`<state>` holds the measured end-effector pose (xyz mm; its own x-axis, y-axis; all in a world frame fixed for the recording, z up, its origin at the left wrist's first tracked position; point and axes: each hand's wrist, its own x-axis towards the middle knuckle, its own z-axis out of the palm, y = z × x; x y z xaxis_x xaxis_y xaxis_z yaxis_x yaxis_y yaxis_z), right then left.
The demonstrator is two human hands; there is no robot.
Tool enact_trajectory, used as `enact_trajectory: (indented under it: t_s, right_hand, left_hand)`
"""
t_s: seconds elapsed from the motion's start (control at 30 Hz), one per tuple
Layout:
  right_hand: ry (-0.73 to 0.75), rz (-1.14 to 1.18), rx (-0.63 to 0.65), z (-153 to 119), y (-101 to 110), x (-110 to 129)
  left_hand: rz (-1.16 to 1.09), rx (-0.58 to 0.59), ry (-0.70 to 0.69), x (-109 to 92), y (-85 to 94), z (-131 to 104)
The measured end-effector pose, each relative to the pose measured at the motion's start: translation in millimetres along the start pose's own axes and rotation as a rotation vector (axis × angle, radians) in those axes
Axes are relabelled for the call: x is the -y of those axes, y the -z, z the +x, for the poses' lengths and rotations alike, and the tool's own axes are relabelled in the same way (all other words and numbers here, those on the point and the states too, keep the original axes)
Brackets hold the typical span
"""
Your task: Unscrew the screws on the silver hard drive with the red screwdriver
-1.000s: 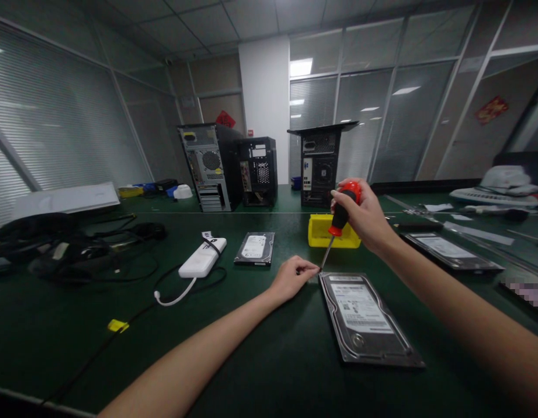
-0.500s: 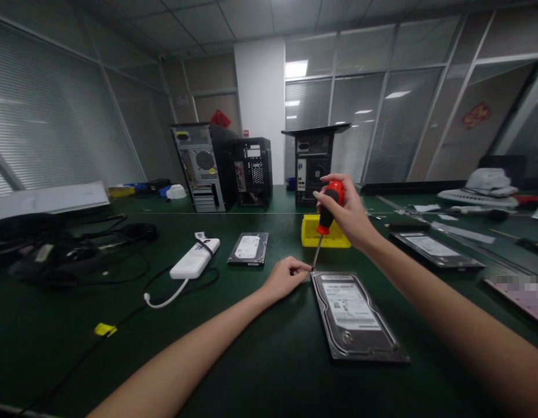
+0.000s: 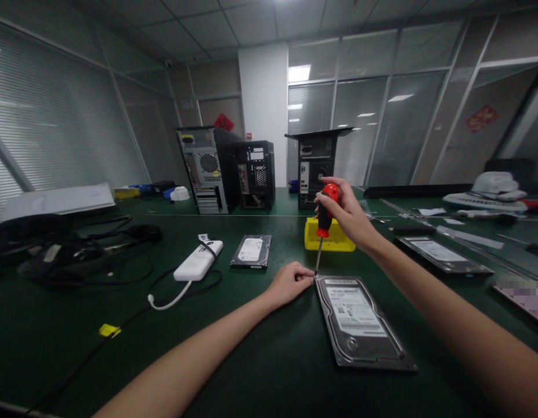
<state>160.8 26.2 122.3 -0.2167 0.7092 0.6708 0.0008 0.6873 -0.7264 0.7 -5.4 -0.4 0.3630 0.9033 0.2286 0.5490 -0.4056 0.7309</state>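
Right hand (image 3: 340, 206) grips a screwdriver (image 3: 324, 223), its shaft slanting down to the hard drive's (image 3: 360, 313) far-left corner. Left hand (image 3: 292, 283) is nearer that corner; whether it pinches anything, I cannot tell. The hard drive lies flat, long axis pointing away and leftward.

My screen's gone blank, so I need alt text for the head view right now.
The right hand holds a red and black screwdriver pointing down at the far left corner of a hard drive, with the left hand close beside the tip. Beyond, on the green table, stand a yellow bin and three computer cases.
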Motion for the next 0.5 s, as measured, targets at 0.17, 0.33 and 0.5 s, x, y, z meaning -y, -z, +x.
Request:
enact_trajectory:
  t_s: [0.17,0.33,0.5]
  right_hand:
    - [-0.078,0.021,-0.113,-0.3,-9.4,-1.1]
    - [-0.206,0.228,-0.137,2.2,-12.1,-1.7]
    - [-0.237,0.452,-0.119,1.5,-13.0,-1.1]
  left_hand:
    - [0.002,-0.016,-0.019,5.0,-1.7,1.0]
    - [-0.002,-0.017,-0.013,3.4,-1.9,0.5]
    - [-0.002,-0.02,-0.002,-0.7,-1.2,-0.4]
